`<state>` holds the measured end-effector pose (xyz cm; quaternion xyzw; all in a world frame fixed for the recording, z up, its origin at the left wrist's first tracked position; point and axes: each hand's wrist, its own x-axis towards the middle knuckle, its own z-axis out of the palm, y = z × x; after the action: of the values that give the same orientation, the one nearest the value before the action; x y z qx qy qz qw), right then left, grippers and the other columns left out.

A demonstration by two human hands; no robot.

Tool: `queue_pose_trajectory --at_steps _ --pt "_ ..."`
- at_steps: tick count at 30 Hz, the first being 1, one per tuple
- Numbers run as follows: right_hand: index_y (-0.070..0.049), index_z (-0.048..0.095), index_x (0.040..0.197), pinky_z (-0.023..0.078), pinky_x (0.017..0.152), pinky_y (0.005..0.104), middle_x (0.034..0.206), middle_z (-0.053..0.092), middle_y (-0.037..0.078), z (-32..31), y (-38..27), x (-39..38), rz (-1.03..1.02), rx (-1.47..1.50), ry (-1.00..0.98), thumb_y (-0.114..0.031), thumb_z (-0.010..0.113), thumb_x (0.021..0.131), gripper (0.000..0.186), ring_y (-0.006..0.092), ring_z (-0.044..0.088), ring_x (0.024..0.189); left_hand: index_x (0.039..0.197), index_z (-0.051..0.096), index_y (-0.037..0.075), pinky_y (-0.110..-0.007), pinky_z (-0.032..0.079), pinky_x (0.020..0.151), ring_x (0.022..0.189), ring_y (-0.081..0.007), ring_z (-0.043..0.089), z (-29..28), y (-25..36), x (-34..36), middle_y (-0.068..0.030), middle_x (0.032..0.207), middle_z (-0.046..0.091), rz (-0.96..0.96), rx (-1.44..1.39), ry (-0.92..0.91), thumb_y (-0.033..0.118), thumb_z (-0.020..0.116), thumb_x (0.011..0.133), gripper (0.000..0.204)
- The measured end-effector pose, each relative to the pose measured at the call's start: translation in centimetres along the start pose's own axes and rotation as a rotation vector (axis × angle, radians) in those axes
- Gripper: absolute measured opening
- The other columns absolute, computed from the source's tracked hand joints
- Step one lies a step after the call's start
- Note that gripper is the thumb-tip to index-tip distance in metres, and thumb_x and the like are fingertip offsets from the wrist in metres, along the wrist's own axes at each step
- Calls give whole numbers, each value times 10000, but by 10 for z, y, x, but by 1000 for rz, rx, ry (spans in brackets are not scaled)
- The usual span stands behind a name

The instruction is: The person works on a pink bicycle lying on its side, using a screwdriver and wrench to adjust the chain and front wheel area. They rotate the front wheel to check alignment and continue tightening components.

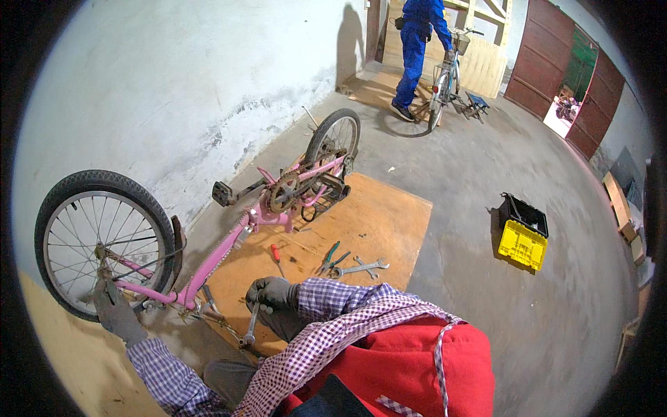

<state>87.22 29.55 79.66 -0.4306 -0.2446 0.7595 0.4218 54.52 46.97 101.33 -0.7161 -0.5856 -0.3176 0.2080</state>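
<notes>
A pink bicycle (pixel 226 251) stands along the wall, apparently turned over, its treaded front wheel (pixel 54 217) at the left. My left hand (pixel 119 313), in a grey glove, is at that wheel's hub, its fingers closed around the end of the pink fork (pixel 135 267). The fingertips are partly hidden among spokes and metal parts. My right hand (pixel 272 293), also gloved, is closed on a wrench (pixel 251 325) that points down beside my knee. Right of it on the wooden board (pixel 389 208) lie a red screwdriver (pixel 276 256), green-and-black pliers (pixel 329 260) and loose wrenches (pixel 363 267).
An open toolbox (pixel 522 240), black with a yellow lid, sits on the concrete floor at the right. Farther back, a person in blue (pixel 415 52) stands by another bicycle (pixel 445 87) near a small folding stool (pixel 476 103). A stained white wall (pixel 208 76) runs along the left.
</notes>
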Motion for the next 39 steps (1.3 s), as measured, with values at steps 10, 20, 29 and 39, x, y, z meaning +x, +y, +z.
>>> queue_pose_trajectory --at_steps 10,20,29,39 --pt "1 644 895 440 432 292 747 678 111 -24 6 22 -17 -5 12 41 570 848 97 166 576 480 1182 664 14 -433 505 908 1044 -352 637 13 12 1 -171 1162 680 -43 -4 -13 262 581 1011 312" --pt "-16 650 885 494 555 308 816 697 109 -9 11 14 13 -15 -46 66 570 818 133 198 639 644 1198 657 -1 -433 492 931 1068 -355 637 -2 4 3 -178 1178 679 -7 30 -48 277 562 1018 344" --pt "-21 658 874 495 587 312 839 699 104 -15 3 12 -14 27 -32 58 581 825 121 199 639 677 1213 660 -7 -424 487 963 1129 -348 627 20 -21 2 -182 1207 676 50 297 -122 285 549 1026 363" --pt "-10 648 858 465 499 331 730 655 112 -32 1 13 -63 177 6 41 581 817 95 201 597 535 1269 650 31 -402 499 981 1178 -306 620 32 -30 11 -145 1288 657 -4 125 -144 326 503 1059 391"
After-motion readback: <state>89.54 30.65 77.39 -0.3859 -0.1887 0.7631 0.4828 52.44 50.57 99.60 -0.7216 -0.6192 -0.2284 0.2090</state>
